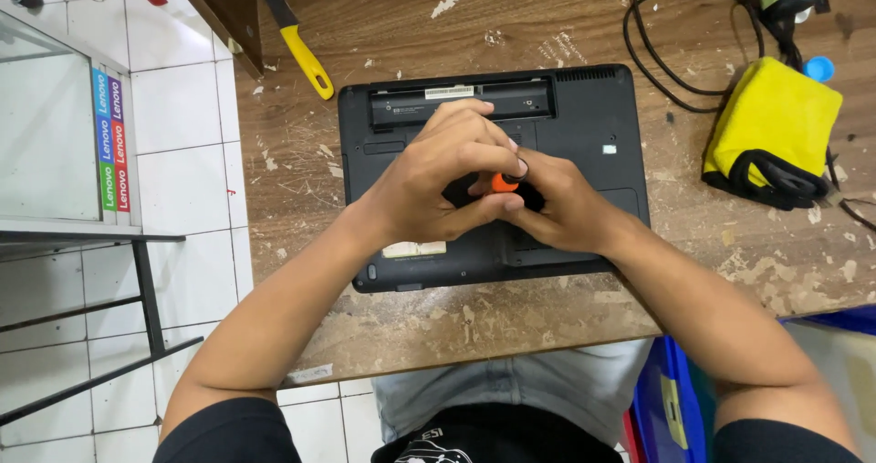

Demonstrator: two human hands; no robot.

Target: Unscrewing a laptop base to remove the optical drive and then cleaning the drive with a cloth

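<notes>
With both hands bunched over the middle of the laptop [493, 176], I've got a good view from up top. It's a black one, lying upside down on the wooden worktop [547, 16], battery bay toward the far edge. Left hand [438, 176] has its fingers [497, 206] curled shut around a small orange-handled screwdriver [504, 182], standing upright on the base. Right hand [570, 203] is tucked in touching it, fingers closed on the same handle. Off to the right there's a yellow cloth [771, 121] and a black cable [684, 34], and a yellow-handled tool [306, 62] lies at the far left.
</notes>
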